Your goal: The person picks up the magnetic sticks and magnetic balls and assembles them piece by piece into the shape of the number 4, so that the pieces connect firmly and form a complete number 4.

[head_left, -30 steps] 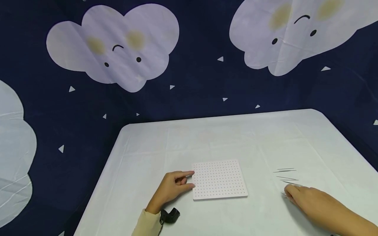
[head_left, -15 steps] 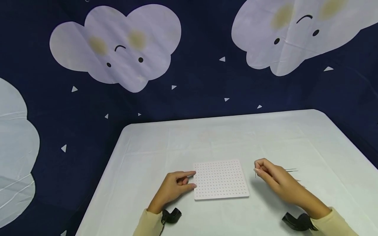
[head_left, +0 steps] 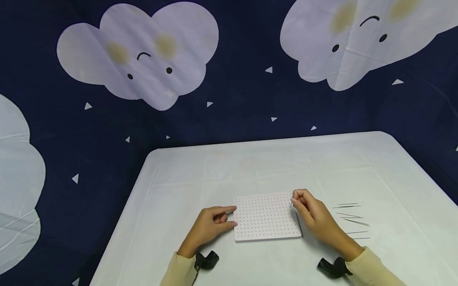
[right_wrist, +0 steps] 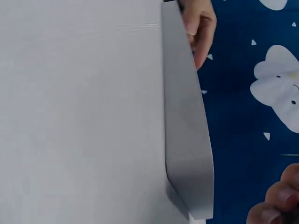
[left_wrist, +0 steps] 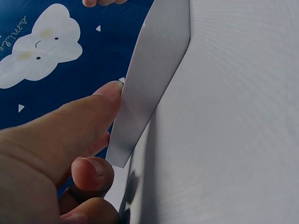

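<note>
A white square board [head_left: 266,217], dotted with rows of small holes, lies on the table. My left hand [head_left: 207,227] is at its left side, index finger and thumb extended with their tips against the edge. The left wrist view has the thumb [left_wrist: 70,123] at the board's thick side [left_wrist: 147,79]. Above the board's far right corner, my right hand [head_left: 315,218] pinches a thin metal rod [head_left: 291,204] between thumb and index finger, its lower end pointing down at the board. In the right wrist view the curled fingers [right_wrist: 278,198] are partly out of frame.
To the right of the board, several more thin metal rods [head_left: 352,217] lie loosely on the white-covered table [head_left: 200,171]. Black wrist cameras [head_left: 206,260] sit at both cuffs. Behind the table hangs a dark blue cloth with clouds [head_left: 139,59].
My right hand has moved left from the loose rods to the board's far right corner, bringing one rod, now held steeply. The left hand has stayed at the board's edge.
</note>
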{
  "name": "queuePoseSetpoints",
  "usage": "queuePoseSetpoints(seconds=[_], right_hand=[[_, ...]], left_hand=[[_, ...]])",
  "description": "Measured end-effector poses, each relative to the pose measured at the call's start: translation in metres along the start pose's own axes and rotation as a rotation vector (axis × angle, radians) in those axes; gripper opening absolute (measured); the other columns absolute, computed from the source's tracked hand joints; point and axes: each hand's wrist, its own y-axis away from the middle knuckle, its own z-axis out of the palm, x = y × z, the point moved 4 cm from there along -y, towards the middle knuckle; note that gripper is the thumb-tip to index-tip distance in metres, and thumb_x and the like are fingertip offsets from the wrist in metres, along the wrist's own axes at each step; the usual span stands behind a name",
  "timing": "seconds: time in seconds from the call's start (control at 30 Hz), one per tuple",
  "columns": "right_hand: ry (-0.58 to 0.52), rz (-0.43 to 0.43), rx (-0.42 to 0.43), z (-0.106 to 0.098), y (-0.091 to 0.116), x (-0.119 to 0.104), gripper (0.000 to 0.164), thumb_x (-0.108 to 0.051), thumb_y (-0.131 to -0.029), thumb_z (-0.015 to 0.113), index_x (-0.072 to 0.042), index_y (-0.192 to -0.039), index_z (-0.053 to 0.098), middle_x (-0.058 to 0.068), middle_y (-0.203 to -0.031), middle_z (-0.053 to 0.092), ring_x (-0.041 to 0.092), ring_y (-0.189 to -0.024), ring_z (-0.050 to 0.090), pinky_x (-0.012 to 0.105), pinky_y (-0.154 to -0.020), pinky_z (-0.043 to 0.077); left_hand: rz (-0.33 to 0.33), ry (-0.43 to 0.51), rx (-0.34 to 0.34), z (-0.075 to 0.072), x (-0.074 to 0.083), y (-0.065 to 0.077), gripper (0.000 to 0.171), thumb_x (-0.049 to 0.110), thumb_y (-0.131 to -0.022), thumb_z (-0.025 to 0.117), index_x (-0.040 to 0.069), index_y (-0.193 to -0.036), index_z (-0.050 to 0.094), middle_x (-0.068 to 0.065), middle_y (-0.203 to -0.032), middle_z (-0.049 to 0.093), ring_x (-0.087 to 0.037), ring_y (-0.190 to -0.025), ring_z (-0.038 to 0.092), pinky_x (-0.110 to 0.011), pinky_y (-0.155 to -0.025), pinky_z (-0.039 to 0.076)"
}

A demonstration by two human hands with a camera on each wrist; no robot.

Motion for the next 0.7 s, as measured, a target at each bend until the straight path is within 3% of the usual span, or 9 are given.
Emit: queuePoseSetpoints(seconds=[0.33,0.7], right_hand=[[0.031,-0.033,0.044,0.003,0.003,0.005,0.025,0.012,-0.097,0.059,-0.011,-0.107,0.056,-0.011,-0.074,0.045,0.001,-0.061,0.04,0.018,-0.053,0.035],[0.014,-0.009,0.051,0.006,0.006,0.014,0.022,0.011,-0.098,0.057,-0.01,-0.105,0.054,-0.01,-0.074,0.044,0.001,-0.061,0.039,0.02,-0.052,0.035]], left_hand=[[-0.004,-0.003,-0.001,0.0,0.001,0.0,0.044,0.029,-0.085,0.085,0.018,-0.127,0.074,0.01,-0.07,0.052,-0.002,-0.054,0.035,-0.017,-0.055,0.032],[-0.01,-0.011,0.001,0.001,0.001,0.0,0.044,0.026,-0.086,0.086,0.018,-0.127,0.074,0.01,-0.069,0.051,-0.002,-0.055,0.034,-0.018,-0.056,0.032]])
